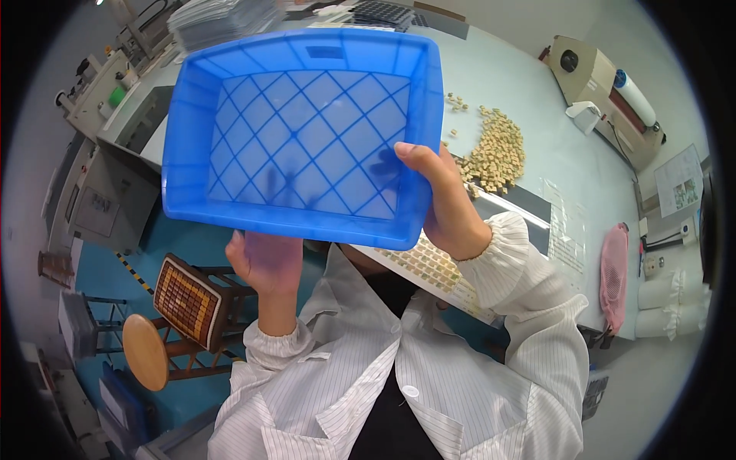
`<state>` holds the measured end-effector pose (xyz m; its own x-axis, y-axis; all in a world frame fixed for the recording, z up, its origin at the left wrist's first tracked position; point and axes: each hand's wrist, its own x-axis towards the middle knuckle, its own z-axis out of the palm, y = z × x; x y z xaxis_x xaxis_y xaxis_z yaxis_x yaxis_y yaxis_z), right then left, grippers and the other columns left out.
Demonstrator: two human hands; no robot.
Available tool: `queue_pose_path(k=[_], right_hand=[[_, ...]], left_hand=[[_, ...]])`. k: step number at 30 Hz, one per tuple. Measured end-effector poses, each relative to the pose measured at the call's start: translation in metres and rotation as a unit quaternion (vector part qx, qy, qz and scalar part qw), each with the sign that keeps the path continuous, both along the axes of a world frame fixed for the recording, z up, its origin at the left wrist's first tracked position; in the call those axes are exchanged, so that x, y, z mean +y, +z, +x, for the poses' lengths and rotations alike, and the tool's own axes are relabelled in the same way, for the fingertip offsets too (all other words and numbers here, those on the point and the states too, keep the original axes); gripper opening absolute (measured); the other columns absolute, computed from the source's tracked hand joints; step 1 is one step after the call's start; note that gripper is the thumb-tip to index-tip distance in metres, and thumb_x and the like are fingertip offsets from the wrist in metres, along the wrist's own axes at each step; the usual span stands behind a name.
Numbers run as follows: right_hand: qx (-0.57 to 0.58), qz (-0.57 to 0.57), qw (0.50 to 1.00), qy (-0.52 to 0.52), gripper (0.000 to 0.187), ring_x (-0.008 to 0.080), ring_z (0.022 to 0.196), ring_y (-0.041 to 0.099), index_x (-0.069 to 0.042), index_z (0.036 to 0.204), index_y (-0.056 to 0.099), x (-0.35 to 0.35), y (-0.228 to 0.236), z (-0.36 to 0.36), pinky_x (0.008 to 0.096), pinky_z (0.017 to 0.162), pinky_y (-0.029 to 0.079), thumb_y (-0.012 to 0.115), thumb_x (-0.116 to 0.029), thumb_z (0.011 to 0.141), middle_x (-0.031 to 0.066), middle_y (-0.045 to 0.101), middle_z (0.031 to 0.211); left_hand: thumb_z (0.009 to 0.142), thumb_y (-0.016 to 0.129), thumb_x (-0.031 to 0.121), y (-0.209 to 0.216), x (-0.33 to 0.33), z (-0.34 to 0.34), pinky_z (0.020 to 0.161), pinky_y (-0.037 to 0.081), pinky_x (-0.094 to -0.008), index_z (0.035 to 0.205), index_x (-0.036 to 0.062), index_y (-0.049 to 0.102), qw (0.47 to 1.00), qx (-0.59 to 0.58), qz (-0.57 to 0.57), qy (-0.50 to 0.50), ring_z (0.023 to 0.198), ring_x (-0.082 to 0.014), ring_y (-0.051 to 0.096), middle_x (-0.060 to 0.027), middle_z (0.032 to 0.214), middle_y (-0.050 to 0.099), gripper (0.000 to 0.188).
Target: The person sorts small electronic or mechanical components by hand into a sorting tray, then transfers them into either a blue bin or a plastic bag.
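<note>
A shallow blue plastic bin (190,146) with a diamond grid on its floor is held up in front of me, its open side facing me and nothing lying in it. My right hand (451,201) grips its right wall, thumb over the rim and fingers behind. Under the near left edge, my left hand (267,261) supports it from beneath; its fingers show only as dark shapes through the translucent floor. Right of the bin, many small tan blocks (498,149) lie heaped on the table. A tray of similar pieces in rows (429,268) is partly hidden by the bin and my right arm.
The pale table (560,146) carries a roller machine (606,84) at far right and stacked clear trays (222,23) at the back left. A pink mesh bag (613,280) hangs at the right edge. Stools (146,353) stand on the blue floor at left.
</note>
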<state>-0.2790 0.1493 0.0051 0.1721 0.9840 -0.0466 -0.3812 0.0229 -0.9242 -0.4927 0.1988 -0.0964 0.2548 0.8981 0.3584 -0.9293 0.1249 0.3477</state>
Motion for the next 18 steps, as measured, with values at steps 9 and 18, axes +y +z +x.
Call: queue_pose_path(k=[9,18], right_hand=[[-0.314,0.095,0.916,0.229,0.105,0.0406,0.133,0.020,0.000,0.142,0.007,-0.014,0.008,0.056,0.0465,0.106,0.023,0.071,-0.049,0.073,0.0255,0.025,0.139],[-0.828,-0.060,0.551,0.082,0.087,0.0453,0.132,0.021,-0.006,0.140,0.025,-0.138,-0.098,0.110,0.0601,0.101,0.023,0.072,-0.023,0.069,0.0300,0.022,0.140]], left_hand=[[0.083,0.050,0.034,0.032,-0.048,0.018,0.086,0.045,-0.0426,0.128,0.0049,0.040,0.938,0.193,-0.200,0.208,0.109,-0.0286,0.050,-0.0123,0.121,0.050,0.055],[0.081,0.055,0.033,-0.058,-0.154,-0.108,0.096,0.039,-0.0435,0.131,0.0065,0.036,0.834,0.294,-0.380,0.272,0.116,-0.0276,0.045,-0.0112,0.128,0.045,0.060]])
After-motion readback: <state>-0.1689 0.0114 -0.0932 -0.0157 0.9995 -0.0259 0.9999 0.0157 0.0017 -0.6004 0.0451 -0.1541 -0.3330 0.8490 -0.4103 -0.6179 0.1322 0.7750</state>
